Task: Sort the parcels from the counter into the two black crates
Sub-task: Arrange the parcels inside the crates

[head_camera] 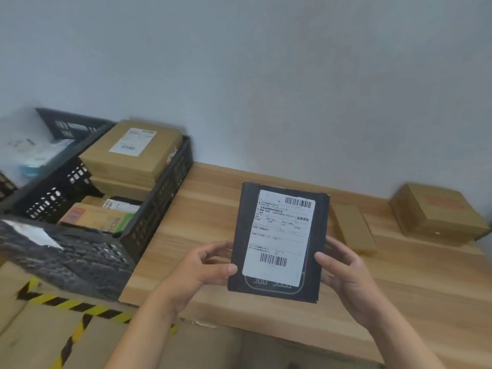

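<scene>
Crate (170, 193) w/ boxes (133, 147) L of counter (202, 222); parcel (279, 243) over it; near carton (352, 230) R, far carton (436, 211) beyond.

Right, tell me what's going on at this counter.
A person holds a black parcel up over the wooden counter, the left hand and right hand gripping its side edges, shipping label facing them. A flat cardboard box and a larger cardboard box lie on the counter to the right. The black crate on the left already holds brown parcels.

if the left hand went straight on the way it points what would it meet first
The black parcel it grips; beyond that, probably the slim brown box, though depth is unclear.
</scene>
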